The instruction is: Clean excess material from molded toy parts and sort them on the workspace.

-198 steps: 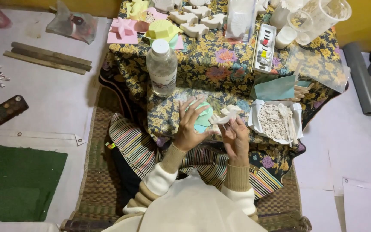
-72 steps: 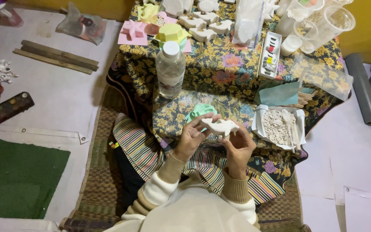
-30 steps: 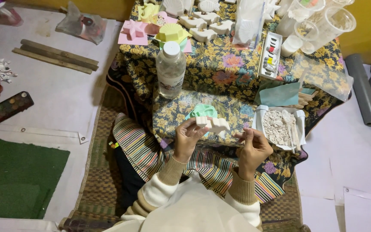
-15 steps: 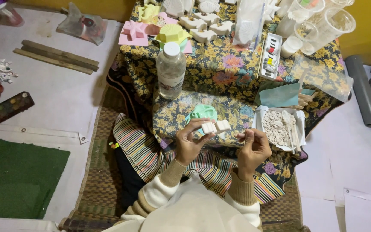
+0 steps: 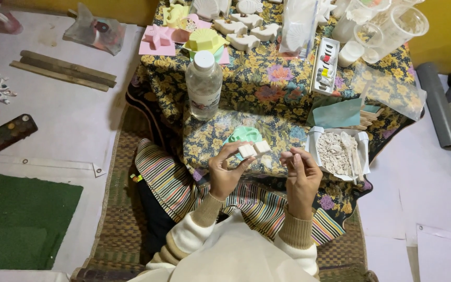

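Observation:
My left hand (image 5: pixel 225 172) holds a small white plaster piece (image 5: pixel 253 150) by its fingertips, just above the flowered cloth. A mint-green mould (image 5: pixel 245 135) lies on the cloth right behind it. My right hand (image 5: pixel 303 177) is raised beside it, fingers bent inward; whether it pinches something small I cannot tell. A white tray of plaster scraps (image 5: pixel 336 153) sits just right of my right hand.
A clear plastic bottle (image 5: pixel 203 86) stands on the cloth ahead. Pink and yellow moulds (image 5: pixel 204 39), white casts (image 5: pixel 246 32), a paint set (image 5: pixel 325 65) and plastic cups (image 5: pixel 387 26) crowd the far end. Wooden sticks (image 5: pixel 61 70) and a paint palette (image 5: pixel 3 137) lie on the floor left.
The white piece was held between both hands; now only my left hand holds it, turned, while my right hand has drawn away to the right.

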